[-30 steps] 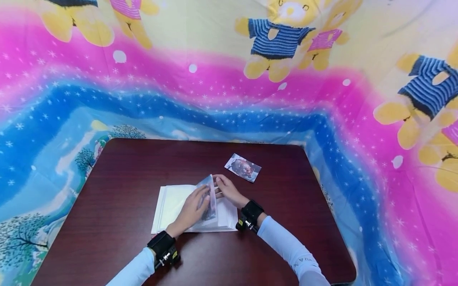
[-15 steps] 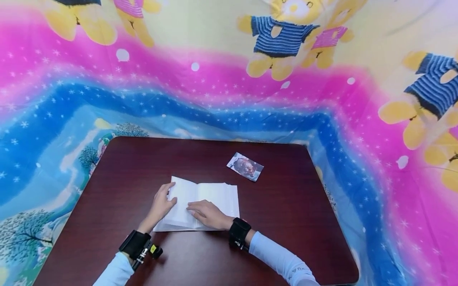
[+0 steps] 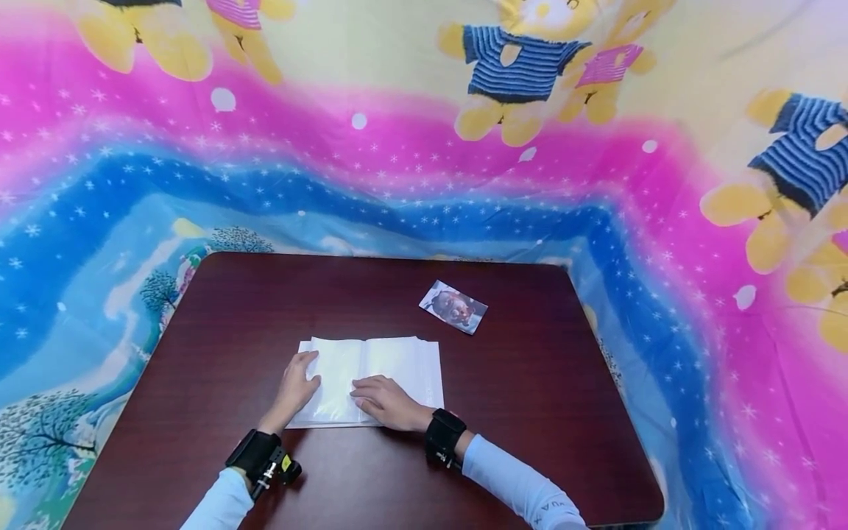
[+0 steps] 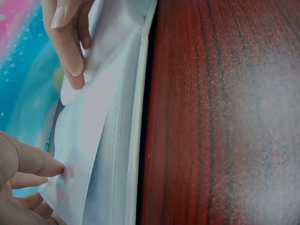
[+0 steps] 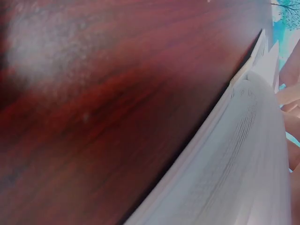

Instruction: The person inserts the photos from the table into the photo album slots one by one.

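A photo album [image 3: 400, 364] with clear sleeve pages lies spread on the table, its pockets pale. At its left edge, my left hand [image 3: 294, 389] holds the outer margin of a sleeve page [image 4: 82, 145], thumb on top; the left wrist view shows this page slightly raised over the stack beneath. My right hand [image 3: 389, 403] rests across the album near the centre fold, fingers extended to the left and their tips on the page. In the right wrist view, the thick page stack [image 5: 234, 154] curves up beside the right fingers [image 5: 291, 96].
A loose photo [image 3: 453, 307] lies on the dark wooden table [image 3: 318, 294], behind and right of the album. A patterned cloth [image 3: 397, 169] hangs around the table's back and sides. Black straps with small cameras sit on both wrists.
A sleeve with a dark picture, upright between both hands, has been turned leftward and out of sight. The left hand has lowered the turned page; the right hand has come down near the fold.
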Action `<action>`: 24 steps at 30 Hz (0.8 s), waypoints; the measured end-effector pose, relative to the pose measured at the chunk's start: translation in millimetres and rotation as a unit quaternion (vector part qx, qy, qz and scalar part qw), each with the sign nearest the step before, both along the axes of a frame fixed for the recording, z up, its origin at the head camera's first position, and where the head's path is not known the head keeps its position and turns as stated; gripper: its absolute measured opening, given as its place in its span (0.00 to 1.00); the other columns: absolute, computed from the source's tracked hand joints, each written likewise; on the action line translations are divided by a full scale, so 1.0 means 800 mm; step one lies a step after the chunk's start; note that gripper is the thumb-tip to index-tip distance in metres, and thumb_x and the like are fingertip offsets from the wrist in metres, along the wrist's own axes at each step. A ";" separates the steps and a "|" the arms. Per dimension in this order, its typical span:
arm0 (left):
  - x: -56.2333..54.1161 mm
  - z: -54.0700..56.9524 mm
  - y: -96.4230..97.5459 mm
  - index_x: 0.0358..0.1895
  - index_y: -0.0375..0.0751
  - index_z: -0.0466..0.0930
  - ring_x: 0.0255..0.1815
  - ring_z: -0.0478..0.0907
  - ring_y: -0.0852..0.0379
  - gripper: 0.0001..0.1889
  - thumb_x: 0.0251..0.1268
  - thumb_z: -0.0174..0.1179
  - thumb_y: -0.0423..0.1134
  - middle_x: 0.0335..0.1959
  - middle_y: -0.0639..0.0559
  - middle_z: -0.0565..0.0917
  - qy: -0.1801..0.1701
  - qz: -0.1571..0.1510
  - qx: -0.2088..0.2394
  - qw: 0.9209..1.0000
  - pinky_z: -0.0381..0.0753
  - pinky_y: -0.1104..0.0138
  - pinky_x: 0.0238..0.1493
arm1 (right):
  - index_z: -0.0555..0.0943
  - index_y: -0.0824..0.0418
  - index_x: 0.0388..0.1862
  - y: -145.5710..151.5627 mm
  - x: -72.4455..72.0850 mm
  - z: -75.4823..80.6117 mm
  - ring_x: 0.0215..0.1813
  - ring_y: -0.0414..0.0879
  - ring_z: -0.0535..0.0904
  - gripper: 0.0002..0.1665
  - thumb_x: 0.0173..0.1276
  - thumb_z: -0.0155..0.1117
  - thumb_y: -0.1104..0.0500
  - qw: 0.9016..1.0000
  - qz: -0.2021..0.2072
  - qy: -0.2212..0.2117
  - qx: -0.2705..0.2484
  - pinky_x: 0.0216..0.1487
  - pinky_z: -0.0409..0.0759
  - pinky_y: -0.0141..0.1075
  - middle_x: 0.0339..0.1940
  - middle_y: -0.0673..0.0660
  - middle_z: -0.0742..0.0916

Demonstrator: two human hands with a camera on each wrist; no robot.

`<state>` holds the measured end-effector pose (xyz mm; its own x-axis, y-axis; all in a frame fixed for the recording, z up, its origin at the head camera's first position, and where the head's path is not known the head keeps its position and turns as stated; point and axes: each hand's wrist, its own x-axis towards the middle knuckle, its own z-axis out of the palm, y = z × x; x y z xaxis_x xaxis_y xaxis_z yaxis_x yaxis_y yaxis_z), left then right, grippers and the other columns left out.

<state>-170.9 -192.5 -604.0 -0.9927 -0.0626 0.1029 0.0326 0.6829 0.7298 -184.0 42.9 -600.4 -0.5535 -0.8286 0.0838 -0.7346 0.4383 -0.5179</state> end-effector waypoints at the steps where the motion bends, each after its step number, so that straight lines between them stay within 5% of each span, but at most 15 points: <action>1: 0.000 0.000 0.001 0.59 0.16 0.71 0.60 0.68 0.25 0.26 0.53 0.59 0.21 0.57 0.20 0.70 0.000 0.002 -0.004 1.000 0.68 0.40 0.61 | 0.80 0.64 0.61 0.000 0.000 0.000 0.69 0.48 0.70 0.20 0.80 0.48 0.58 1.000 0.000 0.002 -0.003 0.71 0.63 0.38 0.66 0.60 0.79; 7: 0.006 -0.007 0.011 0.56 0.16 0.73 0.55 0.68 0.22 0.23 0.53 0.61 0.22 0.56 0.18 0.70 0.040 0.018 -0.053 0.998 0.68 0.39 0.57 | 0.81 0.64 0.59 0.006 0.000 -0.006 0.68 0.51 0.70 0.18 0.79 0.51 0.59 0.999 -0.010 -0.007 -0.053 0.71 0.64 0.40 0.65 0.61 0.79; 13: 0.011 -0.024 0.033 0.50 0.20 0.79 0.57 0.68 0.23 0.23 0.44 0.65 0.18 0.56 0.21 0.74 0.188 0.019 -0.115 0.975 0.72 0.36 0.50 | 0.84 0.63 0.53 0.034 -0.014 -0.017 0.65 0.57 0.69 0.15 0.77 0.53 0.61 0.992 -0.069 0.008 -0.110 0.68 0.65 0.47 0.63 0.63 0.80; 18: 0.010 -0.033 0.061 0.45 0.25 0.83 0.57 0.72 0.26 0.21 0.41 0.62 0.16 0.52 0.28 0.79 0.280 -0.056 -0.107 0.952 0.71 0.39 0.57 | 0.85 0.65 0.48 0.069 -0.037 -0.018 0.60 0.60 0.72 0.12 0.74 0.55 0.64 0.983 -0.110 0.036 -0.139 0.63 0.67 0.52 0.57 0.66 0.81; 24: 0.014 -0.037 0.096 0.42 0.31 0.85 0.58 0.74 0.30 0.11 0.53 0.64 0.25 0.50 0.32 0.82 0.304 -0.138 -0.104 0.937 0.70 0.42 0.59 | 0.86 0.66 0.43 0.110 -0.069 -0.018 0.52 0.58 0.76 0.10 0.70 0.58 0.68 0.970 -0.195 0.047 -0.139 0.55 0.70 0.50 0.48 0.63 0.84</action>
